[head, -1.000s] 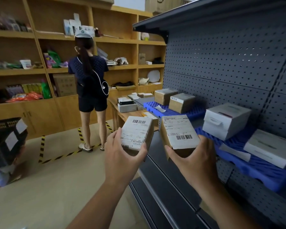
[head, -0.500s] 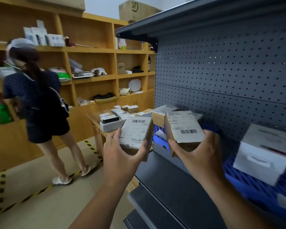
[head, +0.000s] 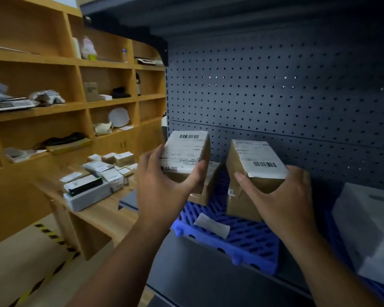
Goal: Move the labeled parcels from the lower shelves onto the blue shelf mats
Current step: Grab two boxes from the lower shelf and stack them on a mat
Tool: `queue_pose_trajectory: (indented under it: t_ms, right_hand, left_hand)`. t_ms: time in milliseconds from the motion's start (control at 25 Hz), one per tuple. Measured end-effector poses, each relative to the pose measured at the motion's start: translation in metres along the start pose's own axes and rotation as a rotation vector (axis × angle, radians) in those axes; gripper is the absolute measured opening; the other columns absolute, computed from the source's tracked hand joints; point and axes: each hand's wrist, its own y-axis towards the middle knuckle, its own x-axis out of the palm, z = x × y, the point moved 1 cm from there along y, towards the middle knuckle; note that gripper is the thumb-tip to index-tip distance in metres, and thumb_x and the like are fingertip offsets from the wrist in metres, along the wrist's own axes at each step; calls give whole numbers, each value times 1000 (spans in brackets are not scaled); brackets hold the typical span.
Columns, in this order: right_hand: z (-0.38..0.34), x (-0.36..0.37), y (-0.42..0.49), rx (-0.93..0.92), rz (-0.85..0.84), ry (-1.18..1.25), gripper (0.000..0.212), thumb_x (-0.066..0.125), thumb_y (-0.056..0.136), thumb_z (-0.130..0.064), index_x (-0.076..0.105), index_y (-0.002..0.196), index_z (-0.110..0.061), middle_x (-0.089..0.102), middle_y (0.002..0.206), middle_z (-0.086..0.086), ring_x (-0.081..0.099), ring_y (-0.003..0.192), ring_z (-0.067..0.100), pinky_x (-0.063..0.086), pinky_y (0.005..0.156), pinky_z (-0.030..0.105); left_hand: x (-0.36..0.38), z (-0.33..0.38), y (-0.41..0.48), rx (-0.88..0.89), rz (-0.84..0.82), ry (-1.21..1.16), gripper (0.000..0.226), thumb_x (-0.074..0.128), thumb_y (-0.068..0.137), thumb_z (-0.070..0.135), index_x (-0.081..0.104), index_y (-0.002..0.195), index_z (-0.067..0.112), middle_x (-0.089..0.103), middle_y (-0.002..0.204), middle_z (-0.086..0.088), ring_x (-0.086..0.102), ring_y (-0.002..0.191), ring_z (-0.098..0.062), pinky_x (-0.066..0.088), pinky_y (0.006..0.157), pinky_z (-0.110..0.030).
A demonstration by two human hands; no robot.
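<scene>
Gripping left parcel [head: 184, 154], left hand [head: 162, 191]; right hand [head: 282, 196] clasping right parcel [head: 257, 160] above blue mat [head: 253, 244] bearing brown boxes [head: 239, 202].

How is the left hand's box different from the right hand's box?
The left box has a barcode at its label's far end; the right box shows one only at the near end. The left box's label edge looks neat; the right box's is ragged. Both are brown cardboard, gripped by left hand and right hand.
</scene>
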Motion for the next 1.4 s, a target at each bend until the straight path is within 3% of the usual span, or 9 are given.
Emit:
queue_pose_trajectory:
  t_ms: [360,640,960,1120,1400]
  right_hand:
    - [-6,41,23,158,96,-141,111,61,48,-97,46,124,-19,41,119,-1,45,119,21,49,98,50]
    - [-16,56,16,206,196,-249,111,62,48,-97,45,125,-18,43,121,1,43,120,22,46,101,52]
    - [-19,58,15,241,185,-256,110,63,49,-95,42,128,-21,40,125,-1,40,124,19,45,102,52]
    - [-19,56,14,244,170,-236,110,64,50,-94,40,130,-22,39,126,-2,39,125,19,45,103,52]
    - [-19,53,12,242,151,-219,108,63,52,-94,39,130,-23,39,125,-2,38,125,19,43,104,51]
  left_hand:
    - [53,-26,59,68,-122,-90,98,63,65,88,55,135,21,51,127,9,49,125,-11,49,98,-35]
    - [78,-47,73,78,-214,-125,100,61,63,92,54,133,22,49,122,11,44,119,-6,36,89,-22]
    - [85,-48,66,78,-218,-89,104,60,64,92,53,135,17,51,124,6,46,119,-12,39,91,-24]
    - [87,-44,65,76,-197,-31,107,60,64,93,53,135,14,52,125,2,48,118,-15,44,99,-32]
    - [84,-40,60,78,-190,0,108,57,64,94,51,136,14,53,127,0,49,118,-19,36,99,-31]
